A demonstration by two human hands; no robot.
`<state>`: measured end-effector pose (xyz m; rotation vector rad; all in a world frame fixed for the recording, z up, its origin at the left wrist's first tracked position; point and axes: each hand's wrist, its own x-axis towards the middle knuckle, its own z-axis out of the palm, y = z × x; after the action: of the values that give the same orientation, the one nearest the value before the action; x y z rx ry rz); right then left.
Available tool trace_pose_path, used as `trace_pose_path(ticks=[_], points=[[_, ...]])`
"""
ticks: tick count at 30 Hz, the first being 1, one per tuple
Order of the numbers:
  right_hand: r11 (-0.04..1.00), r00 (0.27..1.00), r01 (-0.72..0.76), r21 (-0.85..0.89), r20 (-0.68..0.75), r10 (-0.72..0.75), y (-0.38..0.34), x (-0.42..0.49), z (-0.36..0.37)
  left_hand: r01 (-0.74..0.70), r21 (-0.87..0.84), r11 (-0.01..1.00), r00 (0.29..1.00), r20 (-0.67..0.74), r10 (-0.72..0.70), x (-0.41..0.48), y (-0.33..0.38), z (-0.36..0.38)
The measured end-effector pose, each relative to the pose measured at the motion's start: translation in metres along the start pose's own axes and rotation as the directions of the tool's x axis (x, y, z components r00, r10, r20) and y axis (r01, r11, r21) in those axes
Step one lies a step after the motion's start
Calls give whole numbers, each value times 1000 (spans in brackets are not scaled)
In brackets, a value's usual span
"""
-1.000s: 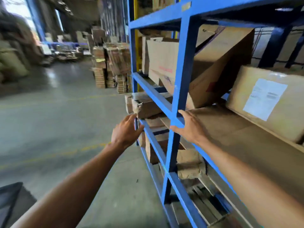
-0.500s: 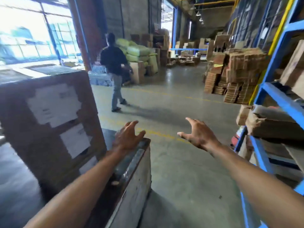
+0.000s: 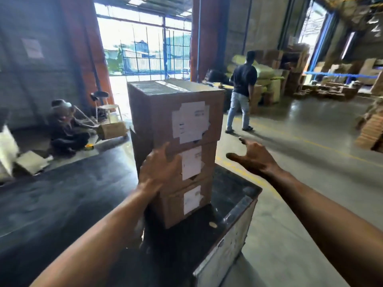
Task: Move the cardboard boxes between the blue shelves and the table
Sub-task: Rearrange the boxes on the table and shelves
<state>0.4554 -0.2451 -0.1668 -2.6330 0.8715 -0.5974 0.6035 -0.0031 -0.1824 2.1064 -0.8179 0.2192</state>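
Right now your dark-topped table (image 3: 234, 191) carries a stack of three cardboard boxes (image 3: 176, 121), their white labels facing you. Your left hand (image 3: 159, 170) is open, fingers up, at the middle box's near corner; whether it touches is unclear. Your right hand (image 3: 255, 158) hovers spread and empty, right of the stack.

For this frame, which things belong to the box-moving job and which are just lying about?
Job: stack of three cardboard boxes; table under it; left hand at the stack; right hand open in the air.

Lying about: small box on the floor; white chair; cardboard piles; walking person; seated person.
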Motion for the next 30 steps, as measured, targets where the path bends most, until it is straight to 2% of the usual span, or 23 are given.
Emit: trace_pose_path(ticks=[7,12,19,23,30], points=[[993,997,77,92,-9,-76,-23,53,4,94,1,996,985,-147,-93,36,-26,-35],[982,991,122,144,-74,-112,-25,103,-11,126,-22,992,969,-213,-128,81,-12,-35],[951,975,181,250,-171,-140,-28,186,-38,161,-171,972,940,-275,-204,145,8,-28],[934,974,212,288,-140,-178,-28,218,-34,179,-226,957,928,-284,-241,162,10,-23],[805,961,239,543,-15,-275,-27,259,-25,170,-221,960,932,-279,-230,177,26,-17]])
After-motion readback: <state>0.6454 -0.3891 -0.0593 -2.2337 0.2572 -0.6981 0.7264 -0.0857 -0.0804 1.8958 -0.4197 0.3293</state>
